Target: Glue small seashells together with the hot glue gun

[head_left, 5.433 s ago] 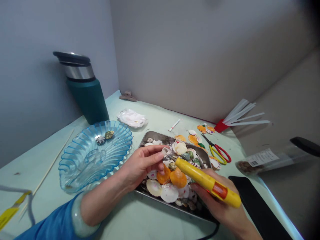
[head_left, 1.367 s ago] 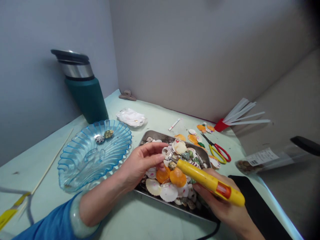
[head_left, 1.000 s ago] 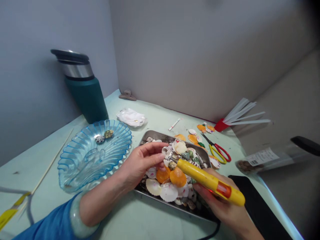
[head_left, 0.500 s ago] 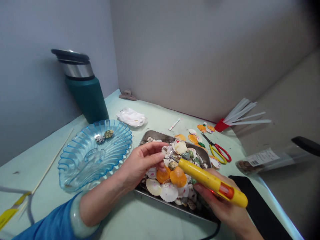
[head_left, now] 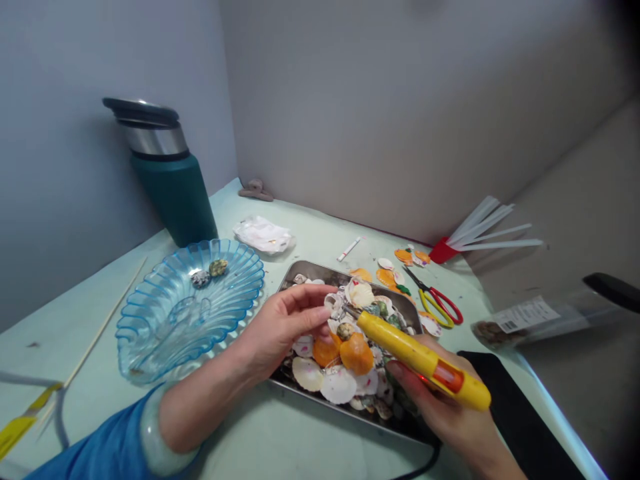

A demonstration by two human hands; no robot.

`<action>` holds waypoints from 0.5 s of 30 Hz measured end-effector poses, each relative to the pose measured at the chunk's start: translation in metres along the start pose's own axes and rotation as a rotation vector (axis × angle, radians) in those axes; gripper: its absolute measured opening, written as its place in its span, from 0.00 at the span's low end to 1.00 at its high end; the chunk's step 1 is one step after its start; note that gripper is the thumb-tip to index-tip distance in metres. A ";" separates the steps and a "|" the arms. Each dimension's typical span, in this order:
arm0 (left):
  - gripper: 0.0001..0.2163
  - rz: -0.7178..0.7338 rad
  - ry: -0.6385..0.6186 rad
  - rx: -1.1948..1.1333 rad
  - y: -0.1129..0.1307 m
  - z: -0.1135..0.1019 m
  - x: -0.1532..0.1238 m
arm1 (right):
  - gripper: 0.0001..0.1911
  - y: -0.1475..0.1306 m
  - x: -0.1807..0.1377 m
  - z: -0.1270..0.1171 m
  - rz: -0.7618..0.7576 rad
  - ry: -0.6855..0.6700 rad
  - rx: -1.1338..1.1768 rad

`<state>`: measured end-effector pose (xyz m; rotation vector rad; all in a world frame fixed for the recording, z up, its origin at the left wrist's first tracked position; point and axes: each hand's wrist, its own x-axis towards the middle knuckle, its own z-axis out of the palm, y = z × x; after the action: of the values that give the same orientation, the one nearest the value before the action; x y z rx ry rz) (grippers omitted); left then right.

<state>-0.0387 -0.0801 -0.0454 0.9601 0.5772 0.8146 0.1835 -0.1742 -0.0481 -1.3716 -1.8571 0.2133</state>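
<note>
My left hand (head_left: 283, 327) pinches a small pale shell (head_left: 334, 304) between thumb and fingers, over a metal tray (head_left: 306, 272) heaped with white, orange and green shells. My right hand (head_left: 445, 413) grips a yellow glue gun (head_left: 423, 360) whose metal tip points left and sits close to that shell. A dark cord hangs from under the right hand. To the left stands a blue shell-shaped glass dish (head_left: 185, 310) with two small dark shells (head_left: 210, 273) in it.
A teal flask (head_left: 165, 177) stands at the back left. Red and yellow scissors (head_left: 435, 303), loose orange shells (head_left: 387, 275), white glue sticks (head_left: 487, 230), a plastic packet (head_left: 263, 235), a thin wooden stick (head_left: 100, 327), a black mat (head_left: 515, 413) and a clear tube (head_left: 540, 317) surround the tray.
The glue gun has shifted slightly, its rear end dipping and its tip staying near the shell. My left hand keeps its pinch in the same place.
</note>
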 end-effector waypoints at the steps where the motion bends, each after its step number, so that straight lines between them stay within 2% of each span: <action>1: 0.13 0.001 0.001 0.003 0.000 0.000 0.000 | 0.05 0.000 0.000 0.000 0.003 -0.005 0.003; 15: 0.13 0.001 0.008 0.008 -0.001 -0.001 0.000 | 0.06 0.000 -0.001 -0.001 0.010 -0.034 0.032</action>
<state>-0.0387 -0.0798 -0.0468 0.9646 0.5868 0.8182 0.1841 -0.1754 -0.0481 -1.3641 -1.8672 0.2716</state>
